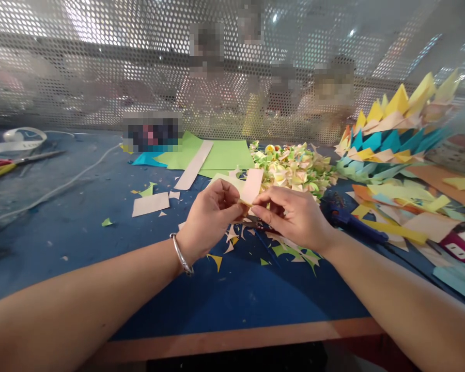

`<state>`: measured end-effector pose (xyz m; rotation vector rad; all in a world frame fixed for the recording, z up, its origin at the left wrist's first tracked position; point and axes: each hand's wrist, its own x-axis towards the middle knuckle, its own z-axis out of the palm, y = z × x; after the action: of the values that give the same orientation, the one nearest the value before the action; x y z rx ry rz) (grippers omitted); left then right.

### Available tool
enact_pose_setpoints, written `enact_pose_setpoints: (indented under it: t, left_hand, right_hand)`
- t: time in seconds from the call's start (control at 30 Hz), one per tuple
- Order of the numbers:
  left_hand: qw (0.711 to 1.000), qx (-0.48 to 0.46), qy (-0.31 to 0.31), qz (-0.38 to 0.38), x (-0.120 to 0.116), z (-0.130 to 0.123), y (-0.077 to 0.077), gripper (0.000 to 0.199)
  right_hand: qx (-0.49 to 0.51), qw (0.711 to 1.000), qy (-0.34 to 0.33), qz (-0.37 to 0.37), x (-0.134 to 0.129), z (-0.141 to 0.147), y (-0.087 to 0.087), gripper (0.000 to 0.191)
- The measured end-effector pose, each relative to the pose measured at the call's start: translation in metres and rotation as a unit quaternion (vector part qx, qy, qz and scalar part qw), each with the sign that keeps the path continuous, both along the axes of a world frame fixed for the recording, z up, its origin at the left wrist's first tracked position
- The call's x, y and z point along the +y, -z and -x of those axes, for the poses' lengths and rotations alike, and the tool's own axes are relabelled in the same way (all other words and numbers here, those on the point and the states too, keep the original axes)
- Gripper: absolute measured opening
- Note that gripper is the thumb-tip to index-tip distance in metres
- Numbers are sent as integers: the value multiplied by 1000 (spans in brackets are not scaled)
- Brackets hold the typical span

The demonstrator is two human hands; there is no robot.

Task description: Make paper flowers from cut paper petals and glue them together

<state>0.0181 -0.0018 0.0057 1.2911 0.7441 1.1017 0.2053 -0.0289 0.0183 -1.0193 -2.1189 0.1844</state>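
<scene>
My left hand (215, 214) and my right hand (294, 214) meet above the blue table, thumbs and fingers pinched on a small yellowish piece of paper (246, 202) between them. Most of that piece is hidden by the fingers. A pale pink paper strip (252, 185) stands just behind the fingertips; whether it is held or lies on the table I cannot tell. Paper scraps (216, 261) lie below and around the hands. Behind my right hand is a heap of small folded paper pieces (290, 165).
Green sheets (225, 154) lie at the back with a pale strip (194, 165). Left are scissors (0, 168), a white cable (54, 192) and a pale rectangle (151, 204). Right are a blue glue gun (356, 225), paper strips (430, 222) and a spiky paper stack (391, 139). A perforated screen (101, 77) stands behind.
</scene>
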Motion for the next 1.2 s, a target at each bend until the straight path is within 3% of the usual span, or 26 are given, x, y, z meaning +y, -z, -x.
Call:
enact_pose_setpoints:
  t: [0.27, 0.6, 0.87, 1.2]
  left_hand:
    - [996, 52, 19, -71, 2, 1, -2, 22]
    - [989, 82, 56, -108, 8, 3, 2, 17]
    - [989, 77, 73, -101, 10, 4, 2, 15]
    - [996, 37, 74, -38, 6, 2, -1, 17]
  right_hand:
    - [59, 994, 6, 96, 1, -2, 0, 22]
    - [189, 947, -9, 258, 2, -7, 1, 26]
    - [183, 937, -13, 296, 3, -5, 0, 24]
    - [168, 941, -13, 294, 2, -4, 1, 22]
